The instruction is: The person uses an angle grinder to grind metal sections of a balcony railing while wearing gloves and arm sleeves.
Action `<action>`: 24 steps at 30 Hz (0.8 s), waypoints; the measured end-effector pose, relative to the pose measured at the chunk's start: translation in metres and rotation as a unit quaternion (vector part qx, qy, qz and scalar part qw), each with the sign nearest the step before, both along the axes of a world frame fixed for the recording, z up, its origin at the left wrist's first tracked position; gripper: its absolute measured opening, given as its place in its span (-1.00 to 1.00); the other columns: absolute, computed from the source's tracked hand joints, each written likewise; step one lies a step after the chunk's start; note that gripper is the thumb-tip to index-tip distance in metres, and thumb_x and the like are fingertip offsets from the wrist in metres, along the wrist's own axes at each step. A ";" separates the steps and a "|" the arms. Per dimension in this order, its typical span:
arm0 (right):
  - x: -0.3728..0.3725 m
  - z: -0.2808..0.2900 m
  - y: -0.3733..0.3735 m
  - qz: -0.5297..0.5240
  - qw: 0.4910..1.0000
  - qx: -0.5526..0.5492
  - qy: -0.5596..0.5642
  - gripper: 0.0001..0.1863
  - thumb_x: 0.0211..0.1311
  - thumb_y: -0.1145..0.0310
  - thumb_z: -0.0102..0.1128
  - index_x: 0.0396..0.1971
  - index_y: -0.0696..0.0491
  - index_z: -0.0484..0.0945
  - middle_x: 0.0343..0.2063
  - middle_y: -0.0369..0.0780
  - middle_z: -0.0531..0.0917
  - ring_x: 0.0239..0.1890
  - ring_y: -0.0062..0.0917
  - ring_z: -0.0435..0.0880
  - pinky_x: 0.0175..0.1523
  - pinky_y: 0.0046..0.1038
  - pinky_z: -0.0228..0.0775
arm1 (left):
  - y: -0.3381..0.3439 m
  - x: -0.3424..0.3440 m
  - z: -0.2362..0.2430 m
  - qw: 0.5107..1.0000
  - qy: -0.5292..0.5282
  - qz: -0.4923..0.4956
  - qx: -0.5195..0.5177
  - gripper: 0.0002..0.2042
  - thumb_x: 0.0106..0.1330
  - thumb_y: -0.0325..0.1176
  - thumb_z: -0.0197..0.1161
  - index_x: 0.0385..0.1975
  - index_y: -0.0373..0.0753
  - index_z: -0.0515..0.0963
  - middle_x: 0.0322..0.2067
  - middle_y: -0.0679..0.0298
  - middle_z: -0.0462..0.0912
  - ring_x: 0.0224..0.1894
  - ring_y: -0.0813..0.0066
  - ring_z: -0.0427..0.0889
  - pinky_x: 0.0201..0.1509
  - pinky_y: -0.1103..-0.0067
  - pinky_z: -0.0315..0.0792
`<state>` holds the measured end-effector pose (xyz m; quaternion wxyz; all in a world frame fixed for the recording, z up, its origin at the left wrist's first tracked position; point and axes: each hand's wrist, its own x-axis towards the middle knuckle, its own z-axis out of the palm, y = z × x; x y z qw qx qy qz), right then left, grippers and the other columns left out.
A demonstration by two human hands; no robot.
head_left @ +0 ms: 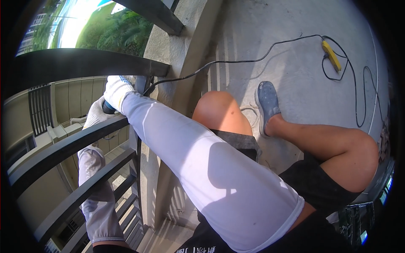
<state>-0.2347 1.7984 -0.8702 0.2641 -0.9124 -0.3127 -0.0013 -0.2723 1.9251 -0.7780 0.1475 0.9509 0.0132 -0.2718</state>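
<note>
My left arm, in a white sleeve, reaches up behind the dark bars of a metal railing (90, 141). My left hand (96, 113), in a white knit glove, is closed around the dark blue rounded body of a corded tool (109, 108). Just above it, my right hand (117, 90), gloved in white with blue patches, is closed on the same tool beside a railing post. Most of the tool is hidden by the gloves and bars, so its working end cannot be made out. A black cord (185, 77) emerges near my right wrist.
The cord crosses the concrete floor (291, 80) to a yellow power strip (331, 56), with more cord looped to its right. A concrete ledge (185, 55) carries the railing. My bent legs and a grey shoe (268, 103) are at right. Beyond the bars are a building and greenery.
</note>
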 end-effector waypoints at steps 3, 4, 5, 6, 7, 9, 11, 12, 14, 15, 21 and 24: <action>0.002 0.001 0.007 -0.022 0.999 0.033 0.026 -0.69 0.49 0.20 0.21 -0.06 -0.02 0.89 -0.04 -0.14 0.88 0.08 -0.21 0.82 0.17 -0.16 0.58 | 0.020 0.013 0.005 0.999 -0.002 -0.037 0.020 -0.29 -0.07 -0.36 0.63 0.22 -0.29 0.63 -0.03 0.04 0.82 0.01 0.21 0.80 0.29 0.34 0.61; 0.003 0.000 0.008 -0.029 0.998 0.043 0.036 -0.68 0.49 0.20 0.20 -0.06 -0.02 0.89 -0.05 -0.13 0.88 0.07 -0.21 0.82 0.16 -0.16 0.59 | 0.022 0.017 0.006 0.998 -0.005 -0.049 0.024 -0.29 -0.09 -0.38 0.61 0.22 -0.27 0.64 -0.03 0.01 0.82 0.01 0.15 0.81 0.30 0.32 0.61; 0.003 0.000 0.010 -0.034 0.997 0.055 0.047 -0.68 0.49 0.20 0.20 -0.06 -0.02 0.88 -0.05 -0.12 0.88 0.06 -0.20 0.83 0.16 -0.15 0.59 | 0.023 0.020 0.007 0.998 -0.007 -0.062 0.028 -0.28 -0.12 -0.40 0.59 0.22 -0.25 0.64 -0.02 -0.02 0.82 0.01 0.10 0.82 0.30 0.29 0.61; 0.000 -0.003 0.012 -0.038 0.996 0.063 0.058 -0.68 0.49 0.20 0.20 -0.06 -0.02 0.88 -0.05 -0.12 0.88 0.06 -0.19 0.83 0.15 -0.14 0.60 | 0.026 0.022 0.008 0.998 -0.010 -0.058 0.025 -0.28 -0.12 -0.40 0.59 0.22 -0.25 0.64 -0.02 -0.02 0.82 0.01 0.10 0.82 0.30 0.29 0.61; 0.000 -0.004 0.016 -0.044 0.994 0.075 0.070 -0.68 0.49 0.19 0.20 -0.05 -0.01 0.88 -0.05 -0.11 0.88 0.05 -0.19 0.83 0.15 -0.14 0.60 | 0.031 0.023 0.011 0.997 0.002 -0.071 0.037 -0.29 -0.12 -0.42 0.56 0.22 -0.23 0.65 -0.03 -0.02 0.82 0.01 0.08 0.82 0.30 0.29 0.62; 0.004 -0.003 0.004 -0.071 0.988 0.106 0.082 -0.67 0.49 0.19 0.19 -0.05 -0.01 0.88 -0.06 -0.10 0.88 0.04 -0.17 0.84 0.13 -0.13 0.61 | 0.012 0.035 0.023 0.994 0.004 -0.099 0.053 -0.29 -0.12 -0.43 0.53 0.22 -0.20 0.65 -0.04 -0.02 0.83 0.02 0.06 0.82 0.30 0.29 0.62; 0.004 -0.004 0.009 -0.086 0.983 0.129 0.101 -0.67 0.49 0.19 0.19 -0.05 0.00 0.87 -0.06 -0.08 0.88 0.03 -0.16 0.84 0.12 -0.12 0.62 | 0.010 0.039 0.027 0.991 -0.003 -0.120 0.067 -0.30 -0.11 -0.43 0.52 0.22 -0.16 0.66 -0.05 0.01 0.83 0.01 0.03 0.82 0.29 0.28 0.62; 0.005 -0.005 0.009 -0.092 0.980 0.138 0.108 -0.67 0.49 0.18 0.18 -0.05 0.00 0.87 -0.07 -0.08 0.88 0.02 -0.15 0.85 0.12 -0.11 0.63 | 0.009 0.040 0.029 0.991 -0.008 -0.119 0.065 -0.30 -0.11 -0.43 0.52 0.22 -0.16 0.66 -0.05 0.01 0.83 0.01 0.03 0.82 0.29 0.28 0.62; 0.006 -0.009 0.011 -0.109 0.973 0.157 0.126 -0.66 0.49 0.18 0.18 -0.05 0.00 0.87 -0.07 -0.07 0.88 0.01 -0.14 0.85 0.10 -0.10 0.64 | -0.003 0.040 0.036 0.990 -0.007 -0.134 0.054 -0.37 -0.04 -0.43 0.49 0.20 -0.25 0.68 -0.08 -0.01 0.84 0.00 0.13 0.83 0.28 0.37 0.60; 0.009 -0.010 0.011 -0.117 0.971 0.165 0.131 -0.66 0.49 0.18 0.18 -0.05 0.00 0.87 -0.07 -0.06 0.88 0.00 -0.13 0.86 0.10 -0.09 0.65 | -0.002 0.042 0.035 0.989 -0.010 -0.134 0.053 -0.37 -0.04 -0.43 0.49 0.20 -0.25 0.68 -0.08 -0.01 0.84 0.00 0.13 0.83 0.28 0.37 0.60; 0.017 -0.011 0.020 -0.158 0.952 0.205 0.163 -0.65 0.49 0.16 0.16 -0.05 0.02 0.86 -0.09 -0.02 0.88 -0.03 -0.09 0.88 0.06 -0.06 0.68 | 0.004 0.043 0.034 0.989 -0.006 -0.145 0.021 -0.38 -0.03 -0.44 0.46 0.19 -0.25 0.68 -0.08 0.02 0.85 0.01 0.12 0.83 0.27 0.38 0.59; 0.016 -0.011 0.020 -0.154 0.950 0.218 0.163 -0.65 0.48 0.15 0.18 -0.07 0.04 0.85 -0.12 0.02 0.87 -0.11 -0.05 0.88 -0.03 -0.04 0.70 | 0.004 0.041 0.033 0.990 -0.008 -0.142 0.019 -0.37 -0.03 -0.43 0.49 0.20 -0.25 0.68 -0.07 0.02 0.85 0.00 0.15 0.83 0.27 0.39 0.59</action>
